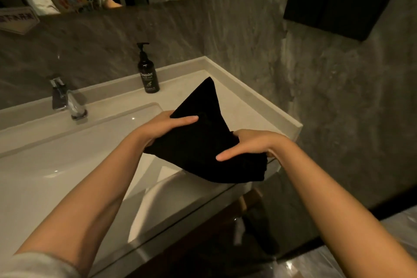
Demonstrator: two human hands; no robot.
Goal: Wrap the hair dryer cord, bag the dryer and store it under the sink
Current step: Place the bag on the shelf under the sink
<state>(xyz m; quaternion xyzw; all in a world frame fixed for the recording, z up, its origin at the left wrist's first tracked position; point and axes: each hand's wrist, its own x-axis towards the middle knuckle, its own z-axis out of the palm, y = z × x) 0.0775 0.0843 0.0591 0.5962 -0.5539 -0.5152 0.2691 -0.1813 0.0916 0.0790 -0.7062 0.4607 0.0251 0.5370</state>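
bag: black cloth bag (pixel 203 142), mid-frame, over the counter (pixel 252 106) edge
left hand (pixel 167 128): fingers closed round bag's left side
right hand (pixel 250 145): grips bag's right end, thumb flat on top

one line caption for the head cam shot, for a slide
Both hands, left and right, hold a black cloth bag above the vanity counter beside the sink.
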